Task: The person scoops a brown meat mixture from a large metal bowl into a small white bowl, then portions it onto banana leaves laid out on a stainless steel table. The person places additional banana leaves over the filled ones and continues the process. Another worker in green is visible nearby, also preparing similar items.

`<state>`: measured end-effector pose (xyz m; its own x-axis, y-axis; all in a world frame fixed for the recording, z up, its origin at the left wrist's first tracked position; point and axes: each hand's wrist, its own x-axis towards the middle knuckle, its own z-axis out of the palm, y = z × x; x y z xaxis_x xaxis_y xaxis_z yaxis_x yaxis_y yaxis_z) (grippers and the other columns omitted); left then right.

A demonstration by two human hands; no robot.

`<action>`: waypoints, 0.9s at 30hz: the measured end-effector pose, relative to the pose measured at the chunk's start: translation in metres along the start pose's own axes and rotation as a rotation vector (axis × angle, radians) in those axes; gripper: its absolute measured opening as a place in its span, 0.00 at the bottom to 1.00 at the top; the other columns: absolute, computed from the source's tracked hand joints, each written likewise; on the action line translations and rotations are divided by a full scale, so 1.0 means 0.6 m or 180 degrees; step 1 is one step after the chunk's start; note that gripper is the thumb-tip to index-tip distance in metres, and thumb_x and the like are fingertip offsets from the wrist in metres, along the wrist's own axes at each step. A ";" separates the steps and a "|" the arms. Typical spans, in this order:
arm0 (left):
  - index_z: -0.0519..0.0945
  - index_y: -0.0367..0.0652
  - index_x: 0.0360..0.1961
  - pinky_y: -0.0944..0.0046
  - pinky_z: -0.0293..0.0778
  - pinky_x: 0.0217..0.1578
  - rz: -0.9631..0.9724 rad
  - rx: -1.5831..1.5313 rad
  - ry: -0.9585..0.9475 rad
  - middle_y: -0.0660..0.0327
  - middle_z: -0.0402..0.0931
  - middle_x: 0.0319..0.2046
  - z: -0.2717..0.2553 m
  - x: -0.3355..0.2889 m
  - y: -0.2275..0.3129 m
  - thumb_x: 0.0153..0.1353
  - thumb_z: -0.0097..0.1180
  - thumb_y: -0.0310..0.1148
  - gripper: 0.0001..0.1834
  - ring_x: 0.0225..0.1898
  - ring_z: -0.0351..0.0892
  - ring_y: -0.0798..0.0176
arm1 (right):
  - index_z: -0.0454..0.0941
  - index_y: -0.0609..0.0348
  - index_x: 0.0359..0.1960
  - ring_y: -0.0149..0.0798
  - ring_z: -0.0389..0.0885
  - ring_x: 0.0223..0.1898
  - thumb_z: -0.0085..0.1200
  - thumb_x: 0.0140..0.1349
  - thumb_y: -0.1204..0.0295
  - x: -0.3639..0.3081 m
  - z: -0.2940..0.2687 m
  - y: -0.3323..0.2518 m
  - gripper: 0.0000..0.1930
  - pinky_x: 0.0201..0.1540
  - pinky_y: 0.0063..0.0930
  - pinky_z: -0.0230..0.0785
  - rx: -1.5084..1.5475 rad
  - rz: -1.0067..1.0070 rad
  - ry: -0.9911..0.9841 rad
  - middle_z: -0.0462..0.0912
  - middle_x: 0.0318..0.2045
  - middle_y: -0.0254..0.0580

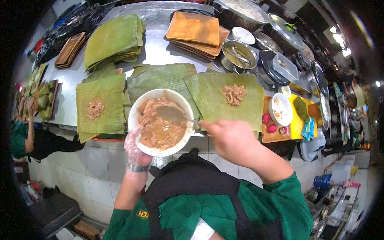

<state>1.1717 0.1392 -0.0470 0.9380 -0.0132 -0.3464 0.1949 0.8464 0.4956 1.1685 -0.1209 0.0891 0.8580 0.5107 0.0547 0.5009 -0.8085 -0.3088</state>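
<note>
My left hand (pixel 136 148), in a clear plastic glove, is closed on the lower left rim of a white bowl (pixel 182 94). Brown sauced meat pieces (pixel 154 110) fill the bowl, with liquid pooled toward its lower side. A bare right hand (pixel 230 138), mine, grips the handle of a metal spoon (pixel 172 113) whose head rests in the meat. To the left a banana leaf (pixel 86 122) bears a small heap of meat (pixel 95 109). On the right another banana leaf (pixel 250 96) carries a second heap (pixel 234 94). Bare leaves (pixel 160 74) lie behind the bowl.
A tall stack of banana leaves (pixel 112 38) and wooden trays (pixel 194 28) stand farther back. Pots (pixel 240 56) crowd the right. A white bowl of egg pieces (pixel 280 100), red eggs (pixel 271 128) and a yellow board (pixel 298 120) sit near right. Another person (pixel 30 138) works at far left.
</note>
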 end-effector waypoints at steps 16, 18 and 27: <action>0.64 0.36 0.61 0.49 0.66 0.58 0.0955 0.0218 0.0804 0.50 0.69 0.57 -0.269 -0.168 0.363 0.59 0.51 0.41 0.31 0.56 0.70 0.48 | 0.65 0.56 0.63 0.32 0.80 0.33 0.47 0.67 0.57 0.317 0.187 -0.233 0.26 0.36 0.28 0.71 0.3170 0.0519 -0.0452 0.81 0.40 0.40; 0.64 0.35 0.60 0.51 0.67 0.57 0.1048 0.0057 0.0679 0.51 0.70 0.55 -0.288 -0.176 0.401 0.59 0.51 0.39 0.30 0.55 0.71 0.51 | 0.69 0.56 0.59 0.29 0.79 0.33 0.49 0.66 0.59 0.389 0.225 -0.193 0.23 0.34 0.23 0.69 0.3694 0.0923 0.0062 0.81 0.40 0.38; 0.60 0.41 0.65 0.45 0.63 0.61 0.1267 -0.0361 0.0954 0.50 0.63 0.62 -0.351 -0.146 0.541 0.61 0.48 0.47 0.34 0.61 0.65 0.46 | 0.78 0.60 0.41 0.39 0.77 0.40 0.61 0.52 0.64 0.670 0.313 -0.036 0.17 0.44 0.32 0.69 0.0342 0.0425 0.1687 0.80 0.36 0.41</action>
<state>1.0927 0.5272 -0.0233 0.8065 0.4612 -0.3699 -0.2085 0.8074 0.5519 1.4817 0.1568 -0.0607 0.8668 0.1666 0.4700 0.3934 -0.8075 -0.4394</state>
